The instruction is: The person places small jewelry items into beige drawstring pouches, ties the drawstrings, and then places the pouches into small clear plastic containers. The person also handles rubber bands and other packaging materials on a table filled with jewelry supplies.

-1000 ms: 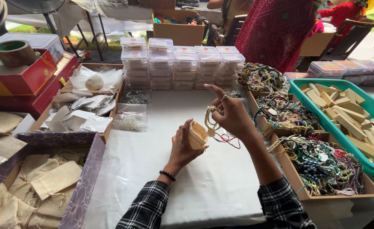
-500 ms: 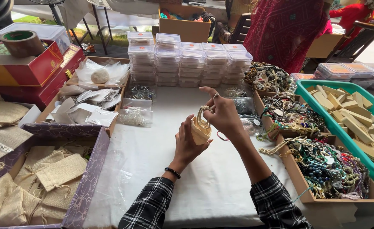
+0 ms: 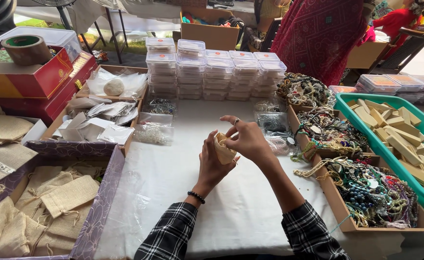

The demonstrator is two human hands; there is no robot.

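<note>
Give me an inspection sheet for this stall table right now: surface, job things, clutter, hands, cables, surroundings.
Surface: table under a white cloth.
Job's things: small burlap pouch held above the table.
Clutter: stacked clear plastic boxes; cardboard trays of beaded jewellery; green tray of wooden pieces; purple box of burlap bags; tape roll on red boxes.
Hands: left hand grips the pouch; right hand works at its mouth with the fingertips.
Cables: nothing seen.
Surroundings: a person in a red patterned garment stands behind the table; more tables beyond.
</note>
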